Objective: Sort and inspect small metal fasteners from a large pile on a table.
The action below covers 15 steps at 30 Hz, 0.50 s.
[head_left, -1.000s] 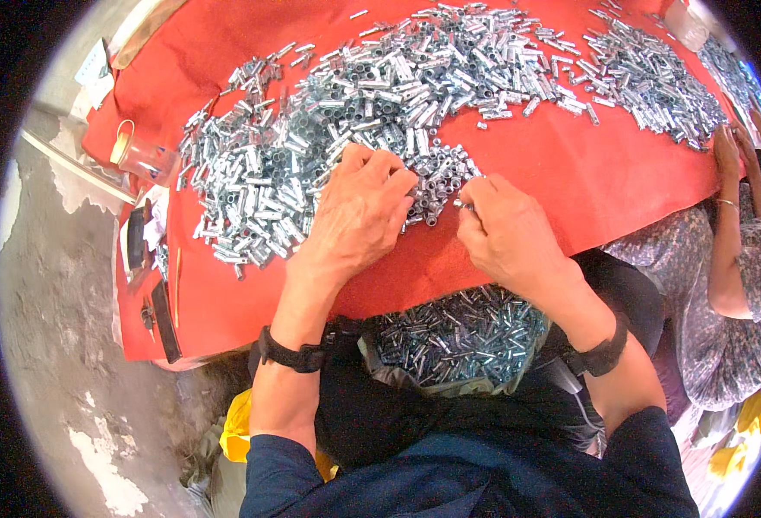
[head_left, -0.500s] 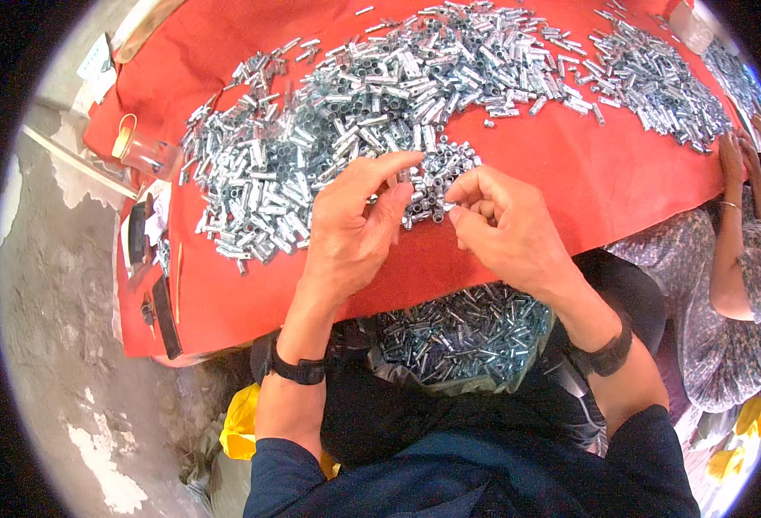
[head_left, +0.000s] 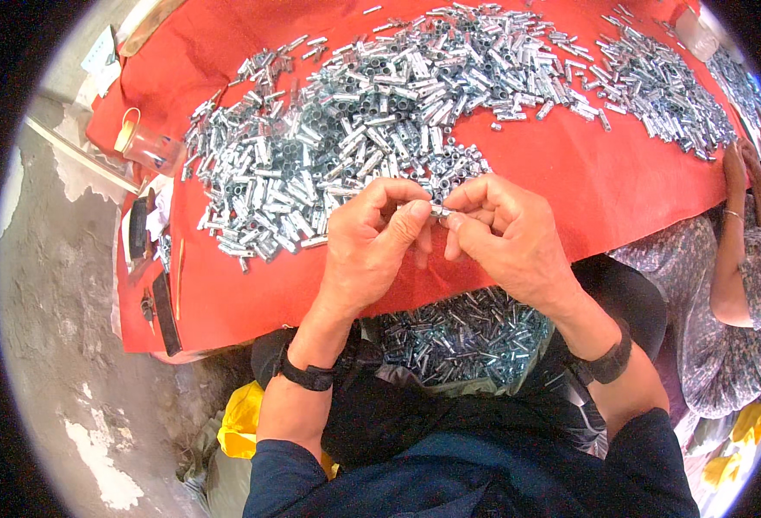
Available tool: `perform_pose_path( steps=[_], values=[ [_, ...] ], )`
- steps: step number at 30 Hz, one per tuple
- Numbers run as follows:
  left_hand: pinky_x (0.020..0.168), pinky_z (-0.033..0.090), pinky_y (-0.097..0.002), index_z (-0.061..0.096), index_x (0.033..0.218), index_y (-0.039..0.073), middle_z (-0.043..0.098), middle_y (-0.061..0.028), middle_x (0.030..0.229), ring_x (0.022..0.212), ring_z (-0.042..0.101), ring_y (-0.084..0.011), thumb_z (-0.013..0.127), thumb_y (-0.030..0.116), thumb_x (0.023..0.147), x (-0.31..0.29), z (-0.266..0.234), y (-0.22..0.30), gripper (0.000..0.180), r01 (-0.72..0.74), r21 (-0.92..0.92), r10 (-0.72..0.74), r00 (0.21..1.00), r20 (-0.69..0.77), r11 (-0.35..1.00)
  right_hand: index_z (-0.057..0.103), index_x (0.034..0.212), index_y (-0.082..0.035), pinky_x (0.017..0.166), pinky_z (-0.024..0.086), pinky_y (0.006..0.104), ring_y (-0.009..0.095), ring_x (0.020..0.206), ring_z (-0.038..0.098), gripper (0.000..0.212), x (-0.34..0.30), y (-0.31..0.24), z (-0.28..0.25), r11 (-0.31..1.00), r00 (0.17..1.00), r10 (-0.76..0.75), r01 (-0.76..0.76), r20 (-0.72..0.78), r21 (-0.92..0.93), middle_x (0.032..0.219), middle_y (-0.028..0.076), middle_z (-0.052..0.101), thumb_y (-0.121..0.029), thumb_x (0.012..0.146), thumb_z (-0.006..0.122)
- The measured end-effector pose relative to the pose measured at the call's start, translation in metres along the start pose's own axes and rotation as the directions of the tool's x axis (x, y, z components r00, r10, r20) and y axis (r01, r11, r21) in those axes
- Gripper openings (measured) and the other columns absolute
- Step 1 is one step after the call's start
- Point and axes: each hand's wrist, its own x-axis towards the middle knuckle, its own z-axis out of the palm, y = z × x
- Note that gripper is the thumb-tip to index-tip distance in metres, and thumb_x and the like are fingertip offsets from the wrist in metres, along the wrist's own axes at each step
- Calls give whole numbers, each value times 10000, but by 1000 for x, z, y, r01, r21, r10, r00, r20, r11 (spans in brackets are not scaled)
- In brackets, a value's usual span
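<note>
Silvery metal piece (head_left: 438, 210), small and partly hidden, is between my two hands: the fingers of the left hand (head_left: 365, 246) are clamped on its left end, and those of the right hand (head_left: 518, 242) on its right end. I have it over the red-covered worktop (head_left: 562, 173). Beyond, I see a wide heap of short metal tubes (head_left: 346, 129). Below the near edge, an open bag (head_left: 402, 377) is full of slim metal pieces (head_left: 462, 337). At far right, a co-worker's hand (head_left: 737, 168) is near another heap (head_left: 661, 95).
</note>
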Motion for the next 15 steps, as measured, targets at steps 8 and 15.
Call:
perform_pose_path(
  steps=[8,15],
  values=[
    [519,473,-245,623,1082,-6,648,-30,781,613,603,-89,617,149,992,-4,-3,-6,180,-138,392,119,990,73,910,611,951,56,590,521,254,103,670,638,74,-1,-3,2,994,999,32,-34,-22,-100,789,65,660,-13,936,587],
    [624,500,-417,579,952,14,604,-168,813,738,640,-341,790,236,832,-12,-4,6,330,-238,587,82,957,279,774,618,865,28,552,494,259,94,647,628,108,-4,-5,-11,977,953,212,-207,214,-46,755,40,648,-46,940,600]
  ],
)
